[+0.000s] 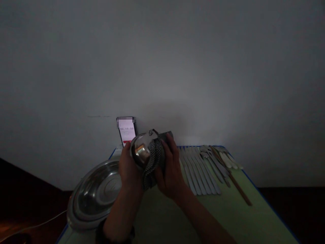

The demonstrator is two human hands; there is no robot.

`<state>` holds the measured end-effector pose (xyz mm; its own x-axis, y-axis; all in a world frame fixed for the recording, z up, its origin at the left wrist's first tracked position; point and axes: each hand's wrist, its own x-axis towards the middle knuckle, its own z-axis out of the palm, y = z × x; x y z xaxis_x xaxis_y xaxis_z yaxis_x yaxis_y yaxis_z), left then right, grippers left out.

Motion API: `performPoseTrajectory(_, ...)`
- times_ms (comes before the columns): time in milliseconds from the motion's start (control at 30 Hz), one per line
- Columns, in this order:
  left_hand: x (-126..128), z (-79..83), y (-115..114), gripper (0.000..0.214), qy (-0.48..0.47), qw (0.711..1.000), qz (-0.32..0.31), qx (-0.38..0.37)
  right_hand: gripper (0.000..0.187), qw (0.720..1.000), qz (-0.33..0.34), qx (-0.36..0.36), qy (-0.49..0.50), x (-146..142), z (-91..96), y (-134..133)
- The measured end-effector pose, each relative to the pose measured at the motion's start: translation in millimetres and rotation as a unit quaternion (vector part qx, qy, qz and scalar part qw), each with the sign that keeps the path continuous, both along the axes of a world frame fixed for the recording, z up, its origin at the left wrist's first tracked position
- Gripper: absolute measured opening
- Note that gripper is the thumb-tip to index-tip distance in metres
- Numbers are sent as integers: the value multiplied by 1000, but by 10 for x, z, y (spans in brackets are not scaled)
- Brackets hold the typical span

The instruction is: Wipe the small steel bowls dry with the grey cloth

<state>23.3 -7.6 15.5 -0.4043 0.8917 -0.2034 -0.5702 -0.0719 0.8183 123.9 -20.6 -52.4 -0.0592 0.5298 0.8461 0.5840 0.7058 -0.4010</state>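
My left hand (130, 166) is closed around the left side of a shiny metal bowl (141, 151), tilted so that its rounded surface faces me. A dark checked cloth (153, 156) lies against the bowl's right side. My right hand (171, 166) grips that cloth and presses it to the metal, its fingers bent over the folds. Both hands are raised above the table's middle. The far side of the bowl is hidden behind the hands and cloth.
On the green table (162, 217), a large metal basin (83, 217) stands at left. A propped phone (127, 130) shows a timer. To the right lie a row of silver cutlery (203, 176), several spoons (215, 166), brown chopsticks (241, 189) and white-handled utensils (225, 159). A wall rises behind.
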Motion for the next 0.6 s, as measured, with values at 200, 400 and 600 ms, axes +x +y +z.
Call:
performPoseTrajectory(200,254,-20,-134,25,-22,989,-140,43,66,997,-69,18,-25,130,199,-36)
performPoseTrajectory(400,326,-30,-262,15,124,971,-184,88,47,997,-78,-16,24,276,351,-86)
performPoseTrajectory(600,313,-145,-324,46,249,942,-161,160,33,993,2,-26,119,231,369,-127)
